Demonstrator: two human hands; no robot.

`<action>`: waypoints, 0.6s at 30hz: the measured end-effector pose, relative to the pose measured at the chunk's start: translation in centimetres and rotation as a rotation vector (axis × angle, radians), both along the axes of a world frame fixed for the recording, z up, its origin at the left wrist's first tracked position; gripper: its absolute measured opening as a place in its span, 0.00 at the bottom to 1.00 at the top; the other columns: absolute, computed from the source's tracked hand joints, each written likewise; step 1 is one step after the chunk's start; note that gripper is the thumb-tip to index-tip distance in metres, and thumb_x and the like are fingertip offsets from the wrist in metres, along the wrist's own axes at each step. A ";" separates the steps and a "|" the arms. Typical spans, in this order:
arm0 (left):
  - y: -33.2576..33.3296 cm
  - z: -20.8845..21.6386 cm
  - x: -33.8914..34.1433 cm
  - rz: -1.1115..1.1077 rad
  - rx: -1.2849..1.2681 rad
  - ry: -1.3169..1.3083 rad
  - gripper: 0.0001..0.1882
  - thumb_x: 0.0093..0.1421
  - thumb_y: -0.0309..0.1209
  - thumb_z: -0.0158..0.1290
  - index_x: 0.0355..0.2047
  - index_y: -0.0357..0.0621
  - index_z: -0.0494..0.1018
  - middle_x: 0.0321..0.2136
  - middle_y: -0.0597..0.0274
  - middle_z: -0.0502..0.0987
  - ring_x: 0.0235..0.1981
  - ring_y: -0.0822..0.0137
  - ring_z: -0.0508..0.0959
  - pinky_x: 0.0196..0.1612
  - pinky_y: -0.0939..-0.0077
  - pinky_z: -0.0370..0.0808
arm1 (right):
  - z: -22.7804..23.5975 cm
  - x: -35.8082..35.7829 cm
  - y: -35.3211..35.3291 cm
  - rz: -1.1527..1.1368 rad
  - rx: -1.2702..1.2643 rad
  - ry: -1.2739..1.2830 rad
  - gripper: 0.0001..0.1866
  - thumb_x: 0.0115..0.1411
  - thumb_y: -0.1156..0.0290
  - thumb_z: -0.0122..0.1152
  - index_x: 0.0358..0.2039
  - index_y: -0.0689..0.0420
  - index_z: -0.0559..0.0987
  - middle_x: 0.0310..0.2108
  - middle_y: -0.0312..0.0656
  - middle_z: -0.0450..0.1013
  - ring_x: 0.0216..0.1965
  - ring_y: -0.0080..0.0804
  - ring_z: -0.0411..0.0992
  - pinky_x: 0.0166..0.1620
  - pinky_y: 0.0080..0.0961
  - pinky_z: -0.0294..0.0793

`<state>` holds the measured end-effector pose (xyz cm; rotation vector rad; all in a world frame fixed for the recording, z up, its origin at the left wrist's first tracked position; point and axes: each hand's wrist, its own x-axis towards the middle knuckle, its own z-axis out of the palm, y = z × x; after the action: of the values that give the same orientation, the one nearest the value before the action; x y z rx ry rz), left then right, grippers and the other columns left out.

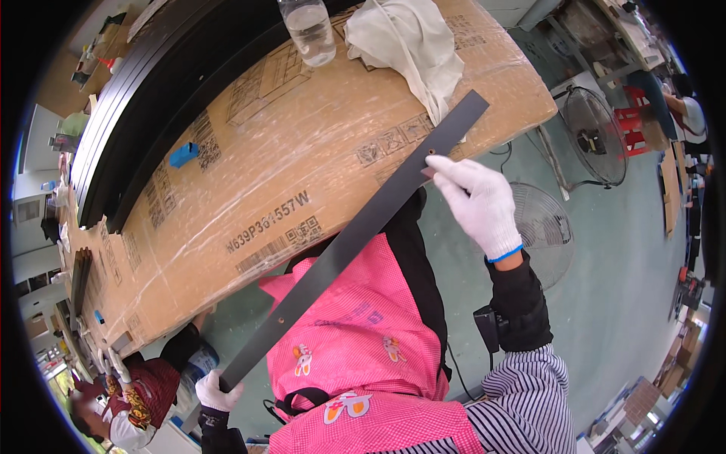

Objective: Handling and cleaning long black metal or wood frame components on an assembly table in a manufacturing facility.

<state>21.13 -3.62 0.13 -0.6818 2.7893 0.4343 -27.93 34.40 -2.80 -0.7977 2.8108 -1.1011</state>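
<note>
A long flat dark strip (336, 253) with small holes slants from my lower left up to the right, across my pink apron and over the table's edge. My left hand (218, 392), in a white glove, is closed round its lower end. Near the upper end is my white-gloved right hand (482, 203), its fingers pinched on a small reddish-brown piece (429, 172) at the strip's edge. What that piece is I cannot make out. The strip's far tip lies over the cardboard-covered table (318, 144), near a crumpled whitish cloth (404, 49).
Long dark strips (144, 113) are stacked at the table's far left. A clear bottle of liquid (310, 34) and a blue block (183, 154) stand on the cardboard. Fans (594, 136) are at the right. Another person (140, 393) works at the lower left.
</note>
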 end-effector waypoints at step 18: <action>0.5 0.0 -0.5 -0.014 -0.014 0.038 0.20 0.39 0.40 0.66 0.29 0.40 0.75 0.18 0.51 0.76 0.21 0.50 0.79 0.27 0.63 0.75 | 1.9 4.9 -2.1 0.613 0.053 -0.300 0.12 0.62 0.71 0.63 0.47 0.49 0.85 0.32 0.42 0.80 0.30 0.31 0.79 0.37 0.27 0.78</action>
<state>20.59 -3.17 0.18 -0.6639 2.8337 0.4299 -22.98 32.30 -0.94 -1.2468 2.1162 -0.9333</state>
